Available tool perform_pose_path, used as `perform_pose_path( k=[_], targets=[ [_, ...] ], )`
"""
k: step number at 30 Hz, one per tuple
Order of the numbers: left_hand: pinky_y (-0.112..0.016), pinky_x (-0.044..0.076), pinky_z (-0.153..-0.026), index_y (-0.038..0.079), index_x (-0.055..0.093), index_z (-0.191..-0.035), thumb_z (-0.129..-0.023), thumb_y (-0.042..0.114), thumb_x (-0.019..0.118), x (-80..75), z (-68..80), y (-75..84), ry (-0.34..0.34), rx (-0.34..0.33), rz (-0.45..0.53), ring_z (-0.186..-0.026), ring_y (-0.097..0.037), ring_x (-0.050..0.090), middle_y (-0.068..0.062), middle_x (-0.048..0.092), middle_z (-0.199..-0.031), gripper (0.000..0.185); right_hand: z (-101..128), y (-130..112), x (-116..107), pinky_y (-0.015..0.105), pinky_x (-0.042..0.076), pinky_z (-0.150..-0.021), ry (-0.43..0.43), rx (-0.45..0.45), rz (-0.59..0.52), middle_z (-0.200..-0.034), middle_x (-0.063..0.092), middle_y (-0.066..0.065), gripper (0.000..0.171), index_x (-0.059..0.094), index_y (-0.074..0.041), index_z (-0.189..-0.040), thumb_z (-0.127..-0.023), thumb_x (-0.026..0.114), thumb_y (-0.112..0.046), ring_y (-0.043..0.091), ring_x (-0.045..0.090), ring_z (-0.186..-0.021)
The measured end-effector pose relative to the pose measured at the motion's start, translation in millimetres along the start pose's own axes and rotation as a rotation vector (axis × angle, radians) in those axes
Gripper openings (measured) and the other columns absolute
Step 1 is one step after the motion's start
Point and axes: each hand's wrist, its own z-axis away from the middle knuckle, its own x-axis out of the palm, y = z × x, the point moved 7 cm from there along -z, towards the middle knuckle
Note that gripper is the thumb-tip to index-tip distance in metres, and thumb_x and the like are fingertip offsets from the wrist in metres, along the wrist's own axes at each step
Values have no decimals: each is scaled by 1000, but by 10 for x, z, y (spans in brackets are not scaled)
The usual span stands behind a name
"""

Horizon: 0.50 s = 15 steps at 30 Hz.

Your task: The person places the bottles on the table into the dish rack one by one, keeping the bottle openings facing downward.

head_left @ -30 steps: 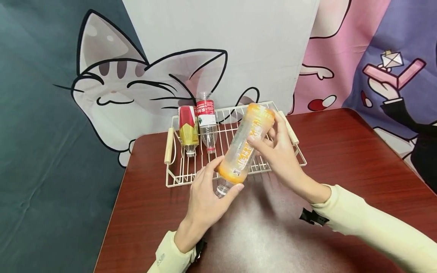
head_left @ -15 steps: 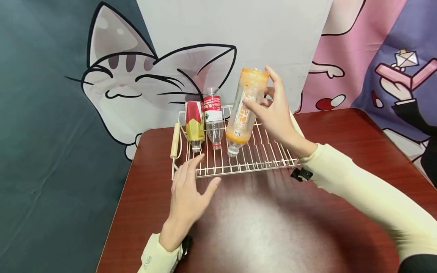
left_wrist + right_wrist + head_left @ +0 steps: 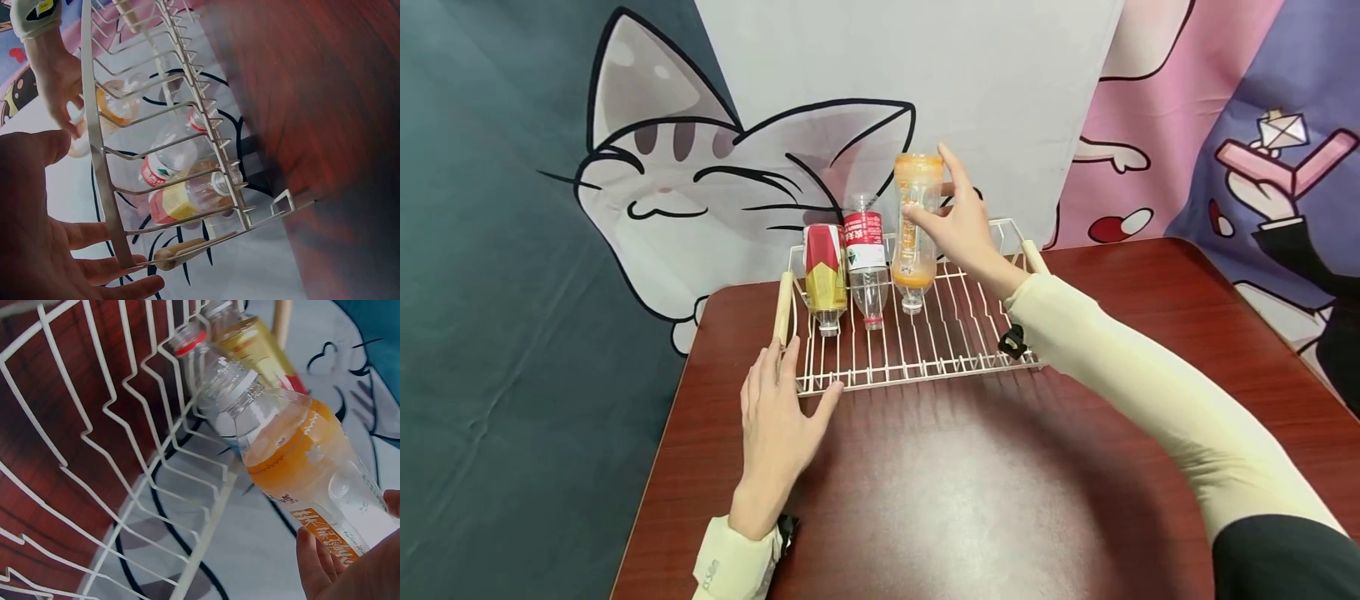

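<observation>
My right hand (image 3: 962,223) grips a clear plastic bottle with an orange label (image 3: 916,246) near its base. The bottle is upside down, its neck pointing into the white wire rack (image 3: 94,119); whether it touches the wires I cannot tell. Two more upside-down bottles stand in the rack to its left: one with a red-and-white label (image 3: 866,250), the other with a red-and-yellow label (image 3: 825,271). At the rack's front left corner, my left hand (image 3: 777,429) has its fingers extended against the frame, thumb spread apart.
Wooden grips sit on the rack's left end (image 3: 784,307) and right end (image 3: 1033,257). Beneath it is a reddish-brown table (image 3: 970,483). Directly behind the rack hangs a cartoon-printed cloth (image 3: 1000,100). The rack's right part shows bare wires.
The orange-label bottle left my left hand's hold and moved up and back over the rack, then leftward beside the other bottles. My left hand moved left to the rack's corner.
</observation>
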Motion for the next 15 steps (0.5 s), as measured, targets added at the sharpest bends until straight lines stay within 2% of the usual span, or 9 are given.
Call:
perform_pose_path(
  k=[6,15],
  targets=[
    [-68,24,-128,8,45,-169,-98,51,78,45,-13,-29,-49,-27,8,-160,-50,35,-26,39,-173,89,-96,207,161,44,60,-92,-10,48,60,-142,65,19,98,23,-30,-179,-100,81,-28,31,72,-99],
    [-68,24,-129,9,44,-169,-99,50,78,48,-7,-39,-73,-47,12,-159,-50,35,-26,37,-174,89,-124,407,349,51,61,-96,-61,105,108,-148,64,21,98,19,-28,-179,-102,79,-29,36,76,-105]
  ],
)
